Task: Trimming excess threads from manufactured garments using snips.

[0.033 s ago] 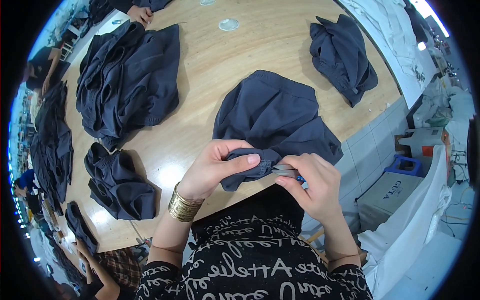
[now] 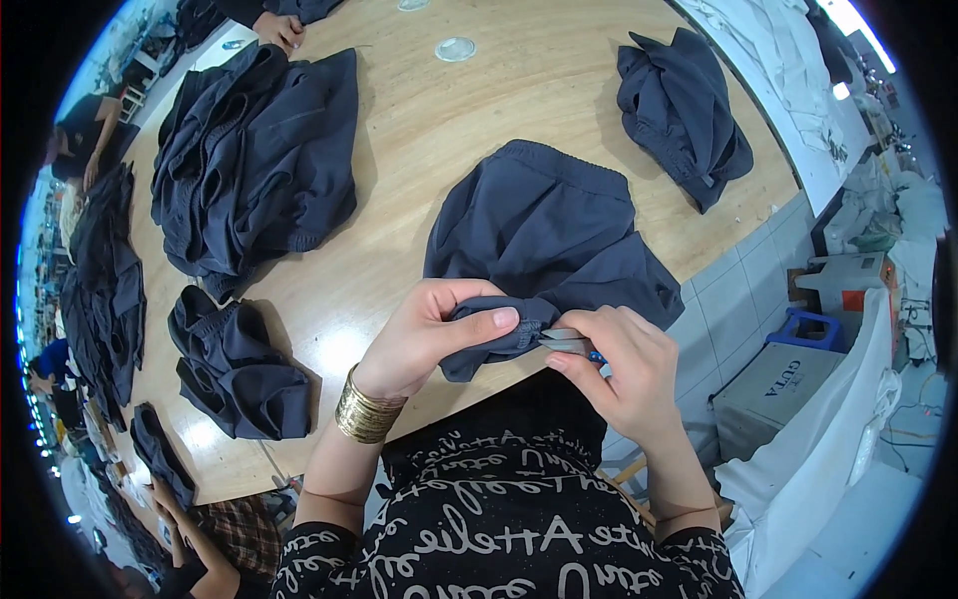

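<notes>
Dark navy shorts (image 2: 539,215) with an elastic waistband lie on the wooden table (image 2: 399,130) in front of me. My left hand (image 2: 444,334) grips the near part of these shorts, thumb on top, with a folded edge and its stitching turned up. A gold bangle stack circles that wrist. In my right hand (image 2: 629,364) are thread snips (image 2: 567,340), metal blades pointing left and a bit of blue showing by the fingers. The blade tips meet the stitched edge beside my left thumb; whether a thread is between them cannot be made out.
A big heap of dark garments (image 2: 259,160) lies at left, a smaller one (image 2: 244,369) nearer. Another dark garment (image 2: 684,115) rests at the far right. A co-worker's hand (image 2: 279,30) is at the far edge. A grey box (image 2: 778,384) and blue stool (image 2: 806,329) stand right.
My right hand and the snips have shifted very slightly left, toward the stitched edge. The left hand and the shorts look unmoved.
</notes>
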Action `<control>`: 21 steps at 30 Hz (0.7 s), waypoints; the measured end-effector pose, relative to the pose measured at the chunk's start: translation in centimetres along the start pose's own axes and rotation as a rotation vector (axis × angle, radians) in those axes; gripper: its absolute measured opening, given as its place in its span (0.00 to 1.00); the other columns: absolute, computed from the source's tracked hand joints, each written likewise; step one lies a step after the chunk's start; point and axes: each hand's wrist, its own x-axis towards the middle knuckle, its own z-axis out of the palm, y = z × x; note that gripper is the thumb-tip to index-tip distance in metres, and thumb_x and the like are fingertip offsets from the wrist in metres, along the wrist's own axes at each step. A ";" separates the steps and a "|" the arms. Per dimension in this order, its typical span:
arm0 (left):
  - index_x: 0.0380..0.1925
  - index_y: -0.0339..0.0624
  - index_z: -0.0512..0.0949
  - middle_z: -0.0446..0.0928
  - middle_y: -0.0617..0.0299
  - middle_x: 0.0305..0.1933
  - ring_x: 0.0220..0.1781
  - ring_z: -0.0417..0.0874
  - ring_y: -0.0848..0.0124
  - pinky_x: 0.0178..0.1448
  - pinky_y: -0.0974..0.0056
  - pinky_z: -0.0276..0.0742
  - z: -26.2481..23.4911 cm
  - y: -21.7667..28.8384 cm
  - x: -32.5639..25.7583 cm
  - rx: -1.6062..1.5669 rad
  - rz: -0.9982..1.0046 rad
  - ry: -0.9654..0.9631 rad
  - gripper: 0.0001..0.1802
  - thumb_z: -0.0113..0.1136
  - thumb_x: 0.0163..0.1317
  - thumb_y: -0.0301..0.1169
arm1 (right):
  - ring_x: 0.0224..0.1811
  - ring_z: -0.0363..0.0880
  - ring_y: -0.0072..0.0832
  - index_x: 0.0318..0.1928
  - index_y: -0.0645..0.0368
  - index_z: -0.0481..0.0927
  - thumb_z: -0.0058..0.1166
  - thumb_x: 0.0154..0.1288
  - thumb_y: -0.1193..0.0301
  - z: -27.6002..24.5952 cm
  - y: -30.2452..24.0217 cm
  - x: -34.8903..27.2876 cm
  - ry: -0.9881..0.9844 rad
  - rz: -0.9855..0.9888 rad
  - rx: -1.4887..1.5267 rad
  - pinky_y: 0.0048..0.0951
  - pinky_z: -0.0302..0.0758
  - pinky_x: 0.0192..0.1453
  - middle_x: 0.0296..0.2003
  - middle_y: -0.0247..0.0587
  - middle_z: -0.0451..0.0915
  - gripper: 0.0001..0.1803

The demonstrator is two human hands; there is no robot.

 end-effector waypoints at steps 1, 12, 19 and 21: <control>0.37 0.34 0.81 0.81 0.67 0.33 0.35 0.76 0.84 0.43 0.77 0.72 0.1 0.0 0.0 0.025 -0.002 0.013 0.10 0.61 0.62 0.31 | 0.20 0.69 0.28 0.35 0.58 0.77 0.65 0.51 0.65 0.0 -0.1 0.0 0.001 -0.017 -0.019 0.26 0.64 0.24 0.21 0.33 0.73 0.14; 0.36 0.36 0.81 0.79 0.69 0.30 0.32 0.74 0.85 0.38 0.78 0.70 0.4 0.2 0.0 0.107 -0.002 0.020 0.10 0.61 0.61 0.33 | 0.20 0.69 0.28 0.34 0.59 0.76 0.64 0.53 0.64 0.0 -0.6 0.6 0.011 -0.081 -0.106 0.26 0.65 0.23 0.21 0.34 0.72 0.14; 0.36 0.35 0.81 0.79 0.70 0.31 0.32 0.73 0.85 0.39 0.78 0.69 0.6 0.5 -0.2 0.123 0.015 0.026 0.11 0.59 0.64 0.33 | 0.19 0.68 0.27 0.32 0.59 0.77 0.64 0.52 0.66 -0.5 -0.6 0.6 0.010 -0.033 -0.141 0.25 0.64 0.22 0.21 0.33 0.72 0.13; 0.37 0.35 0.81 0.79 0.70 0.31 0.32 0.73 0.86 0.39 0.78 0.70 0.4 0.4 -0.2 0.123 0.027 0.032 0.12 0.57 0.65 0.33 | 0.19 0.68 0.27 0.32 0.59 0.77 0.65 0.52 0.66 -0.7 -0.6 0.7 0.024 -0.014 -0.127 0.25 0.64 0.22 0.21 0.33 0.72 0.12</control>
